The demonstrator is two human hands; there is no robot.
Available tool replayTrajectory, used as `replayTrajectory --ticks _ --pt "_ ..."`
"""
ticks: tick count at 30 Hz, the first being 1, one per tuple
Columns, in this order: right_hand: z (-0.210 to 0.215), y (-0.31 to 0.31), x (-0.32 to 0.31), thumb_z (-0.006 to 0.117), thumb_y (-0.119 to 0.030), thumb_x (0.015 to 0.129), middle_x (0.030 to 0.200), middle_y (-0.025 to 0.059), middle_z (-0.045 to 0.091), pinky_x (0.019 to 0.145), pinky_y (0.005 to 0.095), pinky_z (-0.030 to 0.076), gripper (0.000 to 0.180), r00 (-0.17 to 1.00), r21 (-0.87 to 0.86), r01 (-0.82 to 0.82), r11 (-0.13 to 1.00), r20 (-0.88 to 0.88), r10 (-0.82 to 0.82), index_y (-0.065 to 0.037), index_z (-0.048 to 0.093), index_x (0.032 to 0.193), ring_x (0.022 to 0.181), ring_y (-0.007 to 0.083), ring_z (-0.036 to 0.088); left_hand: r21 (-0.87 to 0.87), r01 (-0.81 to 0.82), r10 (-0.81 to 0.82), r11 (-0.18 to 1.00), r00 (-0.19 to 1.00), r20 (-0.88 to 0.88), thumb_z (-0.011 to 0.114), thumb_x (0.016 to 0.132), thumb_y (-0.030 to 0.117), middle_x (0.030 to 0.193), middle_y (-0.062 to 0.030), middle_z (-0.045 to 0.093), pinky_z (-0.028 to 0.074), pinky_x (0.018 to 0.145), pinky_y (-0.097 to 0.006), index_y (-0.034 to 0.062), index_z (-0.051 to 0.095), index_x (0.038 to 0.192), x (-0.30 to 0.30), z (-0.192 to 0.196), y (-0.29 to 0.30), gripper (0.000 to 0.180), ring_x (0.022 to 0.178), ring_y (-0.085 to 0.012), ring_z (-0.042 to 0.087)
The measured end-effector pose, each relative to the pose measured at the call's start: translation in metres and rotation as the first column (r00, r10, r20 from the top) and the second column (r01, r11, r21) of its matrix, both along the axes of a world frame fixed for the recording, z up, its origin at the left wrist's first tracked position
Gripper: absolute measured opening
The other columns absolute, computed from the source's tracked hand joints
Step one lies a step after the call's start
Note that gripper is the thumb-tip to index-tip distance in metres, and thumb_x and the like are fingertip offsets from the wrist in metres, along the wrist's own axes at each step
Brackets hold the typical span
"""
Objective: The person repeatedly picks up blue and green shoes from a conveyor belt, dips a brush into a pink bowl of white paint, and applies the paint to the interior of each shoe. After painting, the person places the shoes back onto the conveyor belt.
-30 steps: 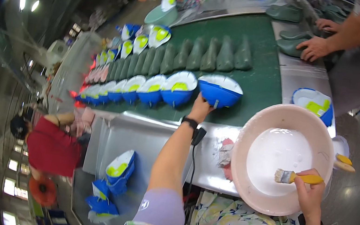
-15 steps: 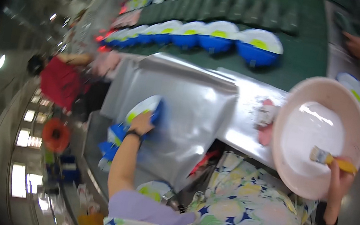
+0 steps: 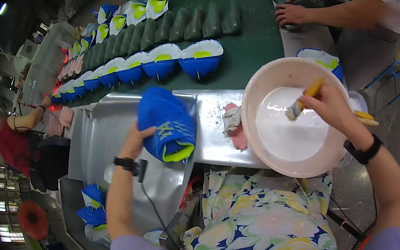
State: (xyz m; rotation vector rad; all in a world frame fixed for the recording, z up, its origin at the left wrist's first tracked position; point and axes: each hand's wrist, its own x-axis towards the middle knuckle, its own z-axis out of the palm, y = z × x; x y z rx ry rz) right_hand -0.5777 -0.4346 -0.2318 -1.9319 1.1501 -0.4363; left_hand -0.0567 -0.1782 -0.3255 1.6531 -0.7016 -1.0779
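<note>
My left hand point(image 3: 136, 138) grips a blue shoe upper point(image 3: 165, 117) with a yellow-green lining, lifted above a sheet-metal tray point(image 3: 108, 142). Between the fingers of my right hand point(image 3: 329, 106) is a paintbrush point(image 3: 314, 86) with a yellow handle. Its bristles point down at the white liquid point(image 3: 281, 143) in a pale pink basin point(image 3: 250, 112); whether they touch the liquid I cannot tell. More blue and white uppers point(image 3: 92, 212) lie at the tray's lower left. A second yellow-handled tool point(image 3: 367, 119) rests just right of the basin.
Rows of shoe uppers point(image 3: 200, 61) and dark green shoe lasts point(image 3: 193, 28) stand on a green belt point(image 3: 258, 21). A co-worker's hands point(image 3: 291, 15) handle a dark last at the top right. A pink and white cloth point(image 3: 238, 137) lies beside the basin. Another person point(image 3: 16, 143) works at left.
My left hand has raised the shoe upper from the tray. My right hand has moved the brush from the basin's near right side towards its middle. The view has swung right.
</note>
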Motion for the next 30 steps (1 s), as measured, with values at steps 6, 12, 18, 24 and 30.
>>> replayTrajectory --ticks 6,12,18,24,30 --pt "-0.063 -0.024 0.056 0.073 -0.026 0.085 0.079 0.0177 0.072 0.066 0.0367 0.053 0.035 1.0 -0.018 -0.003 1.0 0.01 0.004 0.009 0.071 0.089 0.07 0.0235 0.069 -0.139 -0.045 0.137 0.989 0.616 0.776 0.068 0.085 0.004 0.134 -0.0134 0.061 0.044 0.106 -0.039 0.0042 0.048 0.146 -0.033 0.011 0.02 0.065 0.121 -0.0281 0.06" --pt "-0.066 0.027 0.066 0.073 -0.021 0.081 0.081 0.0238 0.071 0.072 0.041 0.055 0.026 0.904 0.04 -0.387 0.921 -0.182 0.387 0.003 0.073 0.089 0.074 0.0347 0.07 0.211 0.447 -0.366 0.87 0.297 0.882 0.054 0.072 -0.003 0.147 -0.0192 0.049 0.032 0.117 -0.049 0.0176 0.061 0.136 -0.088 0.037 0.019 0.068 0.142 -0.0417 0.037" --pt "-0.024 0.032 0.011 0.074 -0.014 0.084 0.081 0.0177 0.07 0.069 0.0351 0.054 0.02 0.931 0.051 -0.344 0.938 -0.114 0.348 0.003 0.067 0.091 0.072 0.0273 0.069 0.207 0.507 -0.324 0.837 0.154 0.934 0.057 0.071 -0.011 0.14 -0.0162 0.056 0.042 0.109 -0.048 0.0162 0.066 0.125 -0.072 0.038 0.019 0.061 0.131 -0.042 0.049" --pt "-0.009 0.03 -0.019 0.071 -0.008 0.086 0.076 0.0128 0.065 0.067 0.031 0.051 0.013 0.98 -0.036 -0.178 0.983 0.084 0.18 0.003 0.063 0.089 0.068 0.0201 0.063 -0.308 -0.161 0.293 0.938 0.842 0.453 0.053 0.095 0.002 0.124 -0.0151 0.065 0.052 0.097 -0.038 0.0018 0.06 0.123 -0.008 0.103 0.046 0.029 0.11 -0.0264 0.065" --pt "-0.017 0.022 -0.029 0.07 -0.006 0.086 0.08 0.0153 0.066 0.069 0.0339 0.051 0.012 0.979 -0.168 -0.17 0.971 0.082 0.185 0.002 0.062 0.089 0.07 0.0248 0.062 -0.098 0.034 0.077 0.995 0.397 0.915 0.047 0.105 0.014 0.119 -0.0113 0.066 0.054 0.089 -0.031 -0.0011 0.06 0.124 0.049 0.13 0.081 0.028 0.102 -0.0195 0.066"
